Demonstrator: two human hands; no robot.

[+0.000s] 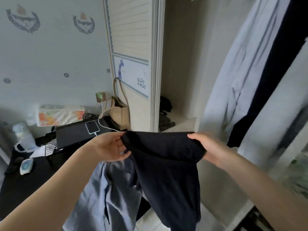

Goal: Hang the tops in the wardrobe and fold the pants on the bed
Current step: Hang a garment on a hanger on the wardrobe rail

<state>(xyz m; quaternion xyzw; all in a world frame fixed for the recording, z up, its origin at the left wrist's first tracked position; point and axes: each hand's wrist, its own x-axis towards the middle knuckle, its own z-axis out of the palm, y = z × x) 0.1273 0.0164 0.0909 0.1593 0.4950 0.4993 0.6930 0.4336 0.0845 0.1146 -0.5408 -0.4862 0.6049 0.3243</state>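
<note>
Open wardrobe (180,64) straight ahead. Black garment (165,157) stretched crosswise at chest height, left hand (110,147) and right hand (206,145) each gripping an end, rest hanging down; equally near.

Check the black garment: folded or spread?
Spread: both hands, left hand and right hand, hold the black garment by its top edge; it hangs down unfolded.

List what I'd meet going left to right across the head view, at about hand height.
Water bottle → phone → left hand → black garment held by both hands → right hand → hanging light blue shirt.
</note>
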